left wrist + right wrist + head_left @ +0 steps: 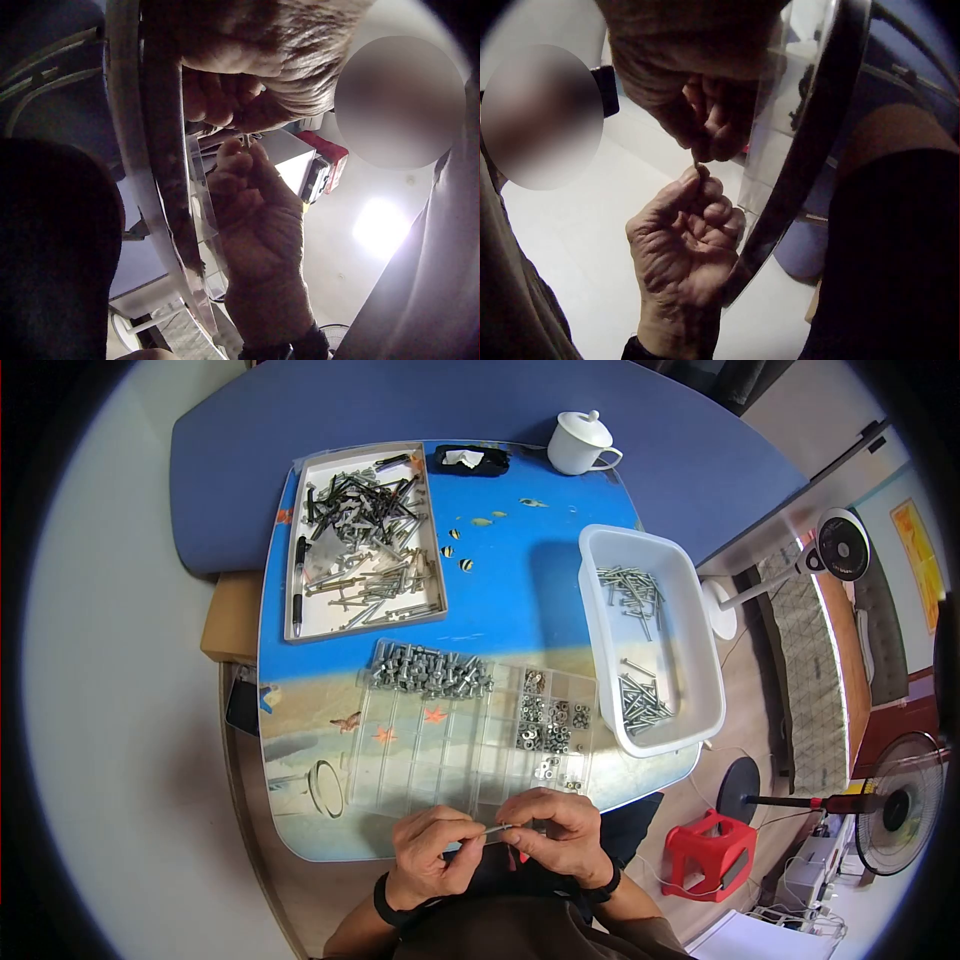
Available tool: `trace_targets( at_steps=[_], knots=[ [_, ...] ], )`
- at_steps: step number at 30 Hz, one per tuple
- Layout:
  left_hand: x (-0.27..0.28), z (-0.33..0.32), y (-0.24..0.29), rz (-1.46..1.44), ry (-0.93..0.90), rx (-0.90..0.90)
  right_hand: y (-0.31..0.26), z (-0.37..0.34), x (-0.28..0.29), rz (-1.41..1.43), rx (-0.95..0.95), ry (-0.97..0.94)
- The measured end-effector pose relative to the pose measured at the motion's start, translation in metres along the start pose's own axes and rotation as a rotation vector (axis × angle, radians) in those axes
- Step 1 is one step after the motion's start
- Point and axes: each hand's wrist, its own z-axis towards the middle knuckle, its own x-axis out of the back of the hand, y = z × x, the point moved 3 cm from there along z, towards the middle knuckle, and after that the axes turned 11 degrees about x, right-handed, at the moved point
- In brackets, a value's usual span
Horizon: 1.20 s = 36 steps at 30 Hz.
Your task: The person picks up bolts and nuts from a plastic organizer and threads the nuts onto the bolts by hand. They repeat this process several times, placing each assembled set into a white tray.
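Close to the table's front edge, my left hand (435, 850) pinches one end of a slim silver screw (495, 828) between thumb and forefinger. My right hand (555, 835) holds the other end in its fingertips, which cover that end. Both wrist views show the two hands meeting fingertip to fingertip, with a short bit of the screw (696, 160) between them. Just beyond the hands lies a clear compartment box (455, 755). One of its far compartments is heaped with short bolts (430, 670), and small nuts (545, 735) fill several compartments on the right.
A white tub (690, 660) with two piles of long screws stands at the right. At the back left sits a shallow box (440, 575) of mixed screws and a pen. A lidded white cup (578, 448) and a black pouch (490, 465) are at the back.
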Motion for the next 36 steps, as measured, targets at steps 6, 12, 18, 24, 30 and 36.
trace_targets(
  at_steps=[6,12,18,24,30,36],
  knots=[
    [0.0,0.001,0.001,-0.006,0.0,-0.005,-0.008,0.004,0.0,-0.103,-0.007,-0.023],
    [0.001,0.0,0.001,-0.011,0.015,-0.008,-0.03,0.016,0.003,-0.348,0.111,-0.029],
    [-0.002,-0.001,-0.001,-0.05,0.025,0.004,-0.038,0.035,0.023,-0.622,0.146,0.013],
    [-0.002,0.002,-0.001,-0.051,0.021,-0.005,-0.027,0.055,0.034,-0.823,0.069,-0.007],
    [-0.003,0.001,-0.002,-0.018,0.009,-0.005,-0.042,0.029,0.031,-0.935,0.288,-0.127],
    [0.0,0.001,0.001,-0.047,0.023,0.052,-0.035,-0.022,0.044,-1.026,0.265,-0.098]
  ],
)
